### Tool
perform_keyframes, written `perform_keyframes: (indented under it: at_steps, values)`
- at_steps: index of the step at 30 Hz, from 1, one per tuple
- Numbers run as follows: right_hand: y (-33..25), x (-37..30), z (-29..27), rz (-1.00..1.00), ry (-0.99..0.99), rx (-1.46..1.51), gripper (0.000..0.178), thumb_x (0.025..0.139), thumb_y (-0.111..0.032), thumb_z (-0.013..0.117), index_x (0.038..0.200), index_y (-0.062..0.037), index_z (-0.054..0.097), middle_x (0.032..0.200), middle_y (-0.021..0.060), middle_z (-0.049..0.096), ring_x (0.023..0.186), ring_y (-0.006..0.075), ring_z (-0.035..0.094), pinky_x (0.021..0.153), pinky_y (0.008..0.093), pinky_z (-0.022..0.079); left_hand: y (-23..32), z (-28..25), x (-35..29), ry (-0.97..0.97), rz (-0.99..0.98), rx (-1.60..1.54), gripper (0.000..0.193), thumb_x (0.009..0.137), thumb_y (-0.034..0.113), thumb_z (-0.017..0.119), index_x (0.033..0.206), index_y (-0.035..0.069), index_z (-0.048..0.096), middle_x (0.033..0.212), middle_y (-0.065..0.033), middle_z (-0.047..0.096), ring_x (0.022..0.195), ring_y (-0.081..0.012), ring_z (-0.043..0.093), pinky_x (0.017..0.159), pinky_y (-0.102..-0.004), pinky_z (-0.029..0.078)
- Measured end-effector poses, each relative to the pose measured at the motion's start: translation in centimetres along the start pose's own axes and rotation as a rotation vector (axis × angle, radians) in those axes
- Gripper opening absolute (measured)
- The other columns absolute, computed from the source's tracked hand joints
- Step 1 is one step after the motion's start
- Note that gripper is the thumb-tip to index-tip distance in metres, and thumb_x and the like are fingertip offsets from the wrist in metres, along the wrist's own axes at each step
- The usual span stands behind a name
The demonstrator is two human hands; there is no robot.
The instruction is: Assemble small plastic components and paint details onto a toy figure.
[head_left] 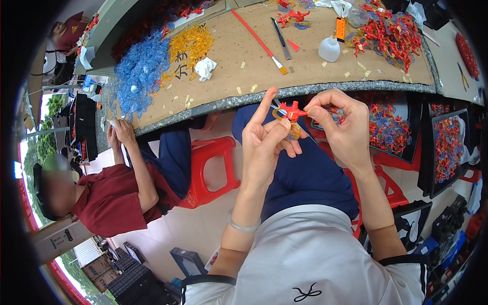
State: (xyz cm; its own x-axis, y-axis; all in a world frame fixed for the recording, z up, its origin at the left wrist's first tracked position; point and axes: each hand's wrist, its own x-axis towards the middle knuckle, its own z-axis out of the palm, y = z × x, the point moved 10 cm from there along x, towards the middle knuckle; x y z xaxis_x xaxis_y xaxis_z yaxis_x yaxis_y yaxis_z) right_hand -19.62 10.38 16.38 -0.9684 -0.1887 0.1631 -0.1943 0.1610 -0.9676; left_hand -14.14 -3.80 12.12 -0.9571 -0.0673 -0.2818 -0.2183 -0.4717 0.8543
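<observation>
Above my lap, just off the table's front edge, both hands meet on a small red plastic figure (292, 111) with a see-through yellow part (294, 133) beneath it. My left hand (264, 140) grips the figure's lower side between thumb and fingers, its index finger pointing up. With thumb and fingertips, my right hand (339, 122) pinches the figure's right-hand limb. A thin greyish strip shows beside the left fingers; I cannot make out what it is.
On the cardboard-covered table (229, 61) lie blue pieces (140, 71), yellow pieces (193, 43), a brush (262, 43), a craft knife (280, 38), a white bottle (329, 49) and red figures (389, 38). Filled trays (389, 124) stand at right. A co-worker (114, 198) sits at left.
</observation>
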Motion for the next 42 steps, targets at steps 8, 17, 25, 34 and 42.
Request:
perform_keyframes:
  at_steps: [8,17,25,34,42]
  values:
    - [-0.2,0.3,-0.7,-0.002,-0.012,0.017,0.010,0.080,-0.006,0.071,0.084,0.0026,0.070,0.077,0.0089,0.069,0.065,0.0097,0.059,0.060,0.0249,0.046,1.1,0.7,-0.1,0.033,0.111,0.152,0.068,0.090,0.006,0.053,0.148,-0.005,0.019,0.080,-0.0187,0.068,0.055,-0.0142,0.062,0.048,-0.0212,0.050]
    - [1.4,0.7,0.5,0.150,-0.118,0.195,0.016,0.085,-0.012,0.070,0.090,0.0028,0.072,0.077,0.0063,0.070,0.069,0.0081,0.060,0.062,0.0226,0.046,2.3,1.7,-1.0,0.087,0.299,0.499,0.074,0.088,-0.006,0.052,0.150,0.001,0.014,0.083,-0.0118,0.067,0.060,-0.0122,0.063,0.051,-0.0226,0.052]
    - [1.2,1.1,0.7,0.136,-0.156,0.150,0.016,0.083,-0.011,0.072,0.089,0.0031,0.073,0.075,0.0065,0.069,0.067,0.0071,0.059,0.061,0.0222,0.046,1.8,1.2,-0.8,0.045,0.202,0.356,0.073,0.088,-0.005,0.052,0.150,-0.002,0.014,0.081,-0.0139,0.068,0.059,-0.0135,0.063,0.050,-0.0224,0.051]
    - [1.0,1.2,1.3,0.145,-0.213,0.171,0.018,0.083,-0.013,0.072,0.089,0.0046,0.072,0.077,0.0070,0.070,0.071,0.0067,0.061,0.064,0.0225,0.048,2.2,1.1,-0.8,0.061,0.305,0.414,0.070,0.089,-0.003,0.052,0.148,-0.004,0.016,0.078,-0.0155,0.068,0.056,-0.0148,0.063,0.049,-0.0222,0.051]
    - [2.1,1.4,1.0,0.221,-0.153,0.248,0.019,0.081,-0.013,0.074,0.088,0.0043,0.073,0.076,0.0076,0.071,0.070,0.0075,0.062,0.066,0.0238,0.050,0.7,-0.2,-0.3,0.040,0.106,0.146,0.066,0.089,0.009,0.056,0.145,-0.007,0.025,0.078,-0.0187,0.067,0.055,-0.0155,0.062,0.048,-0.0215,0.049]
